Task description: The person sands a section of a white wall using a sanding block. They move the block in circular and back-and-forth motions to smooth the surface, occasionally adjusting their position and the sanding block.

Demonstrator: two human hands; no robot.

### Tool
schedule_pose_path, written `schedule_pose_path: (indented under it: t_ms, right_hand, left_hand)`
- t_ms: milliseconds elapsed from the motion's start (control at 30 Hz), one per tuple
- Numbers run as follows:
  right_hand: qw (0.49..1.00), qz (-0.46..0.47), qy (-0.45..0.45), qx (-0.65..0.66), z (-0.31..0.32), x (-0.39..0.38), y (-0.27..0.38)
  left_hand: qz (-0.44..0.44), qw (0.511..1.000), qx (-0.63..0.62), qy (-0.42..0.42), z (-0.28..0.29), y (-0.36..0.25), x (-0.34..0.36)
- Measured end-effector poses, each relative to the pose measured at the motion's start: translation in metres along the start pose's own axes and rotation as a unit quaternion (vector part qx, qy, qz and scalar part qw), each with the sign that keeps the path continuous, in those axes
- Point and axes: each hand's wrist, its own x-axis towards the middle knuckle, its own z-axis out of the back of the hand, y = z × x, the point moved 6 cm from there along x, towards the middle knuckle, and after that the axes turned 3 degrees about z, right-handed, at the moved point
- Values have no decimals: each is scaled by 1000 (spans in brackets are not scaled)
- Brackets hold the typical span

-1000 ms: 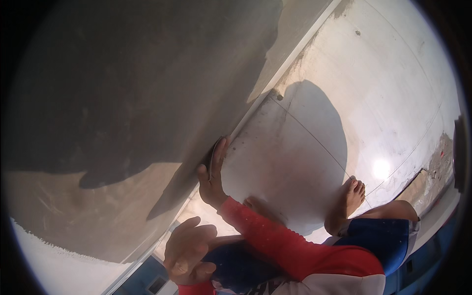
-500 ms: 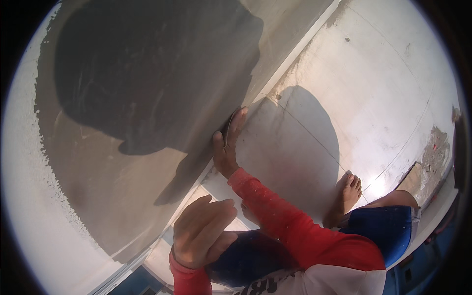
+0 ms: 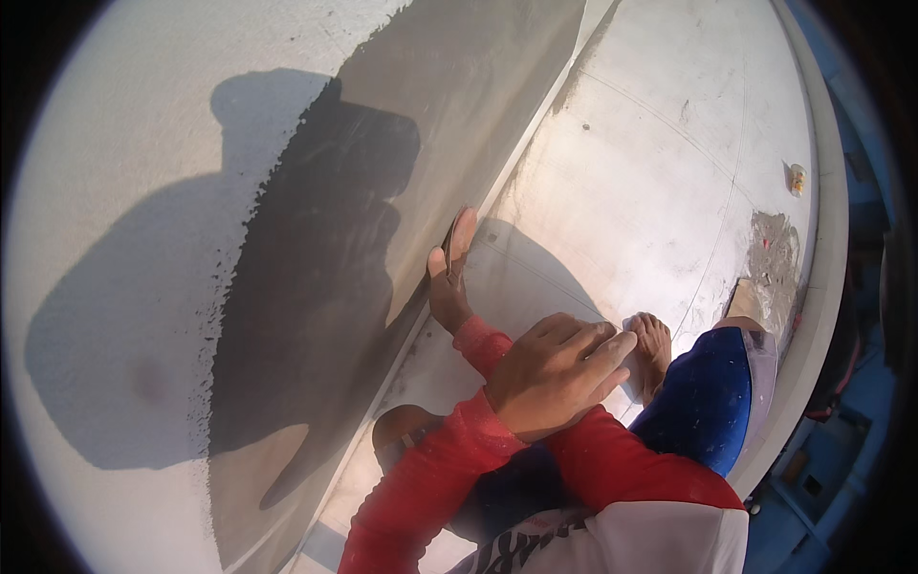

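My right hand is against the lower edge of a wall with a smooth grey coat. Its thumb and fingers close on a thin, dark, flat piece, mostly hidden by the hand, so its kind is unclear. Over my right forearm crosses my left arm in a red sleeve. The left hand hangs above the floor, back of the hand up, fingers loosely stretched with nothing visible in them. Its palm is hidden.
Rough white wall surface borders the grey coat at left. Pale floor meets the wall along a slanting edge. My bare foot rests there. At right are a rubble patch, a small container and a raised curb.
My left hand has moved right, from beside the wall to across my right forearm. The right hand remains at the wall's base. The view has shifted, showing more white wall.
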Motion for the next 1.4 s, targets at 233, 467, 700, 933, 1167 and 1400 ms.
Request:
schedule_pose_path:
  t_ms: [233,467,700,933,1167,1400]
  right_hand:
    - [993,-2,-115,-11,74,111,13]
    - [999,4,21,33,-14,-50,24]
    - [980,9,-199,14,228,312,-78]
    - [986,57,-155,38,61,115,0]
    - [986,-1,-165,10,220,367,-73]
    - [987,12,-160,14,123,225,-21]
  left_hand:
    - [23,997,-52,43,10,-9,-11]
    - [153,979,82,110,-25,22,-11]
    - [268,945,182,51,13,-4,11]
    - [487,853,186,41,-13,69,-9]
    - [704,708,10,62,-58,44,-71]
    - [599,784,103,125,-36,67,-8]
